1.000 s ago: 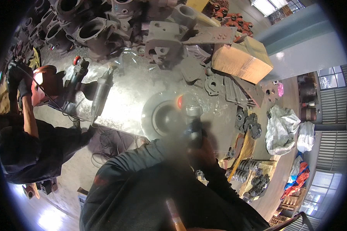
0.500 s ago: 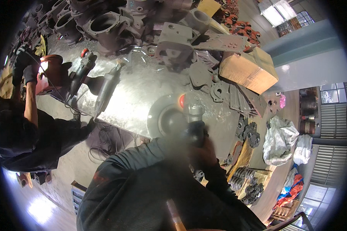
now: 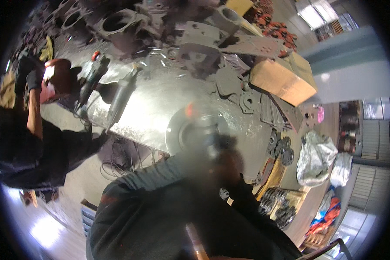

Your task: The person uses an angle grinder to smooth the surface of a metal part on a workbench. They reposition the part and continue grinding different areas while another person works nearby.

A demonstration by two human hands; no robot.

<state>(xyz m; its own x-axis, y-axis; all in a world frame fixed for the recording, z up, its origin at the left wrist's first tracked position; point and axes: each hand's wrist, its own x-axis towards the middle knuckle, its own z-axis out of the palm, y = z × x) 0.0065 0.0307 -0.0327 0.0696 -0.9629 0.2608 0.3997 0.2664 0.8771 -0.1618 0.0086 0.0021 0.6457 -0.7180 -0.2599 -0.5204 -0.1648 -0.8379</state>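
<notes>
Head view, hands: we see both of our dark sleeves come up from the lower edge and meet at a blurred dark tool [image 3: 219, 145]. The left hand [image 3: 203, 149] and right hand [image 3: 229, 158] are smeared by motion; we cannot tell whether the fingers are clenched or loose.
Head view, workpiece: a round grey metal disc [image 3: 182, 130] lies flat on the steel table [image 3: 160, 95], near its close edge. The tool sits over the disc's right part. An orange glow [image 3: 189, 110] shows at the disc's far rim.
Head view, table left: two grey power tools lie on the table well left of the disc, one long and slim [image 3: 121, 93], one with a red cap [image 3: 91, 80].
Head view, table far side: dark cast metal parts [image 3: 203, 41] are piled along the far edge. A cardboard box [image 3: 281, 80] sits to the right, beside flat plates [image 3: 247, 102].
Head view, co-worker: a person in dark clothes [image 3: 26, 147] stands at the left, a gloved hand [image 3: 30, 78] raised near a reddish round casting [image 3: 58, 73].
Head view, floor right: crumpled silver sacks [image 3: 316, 156] lie well apart from the table.
</notes>
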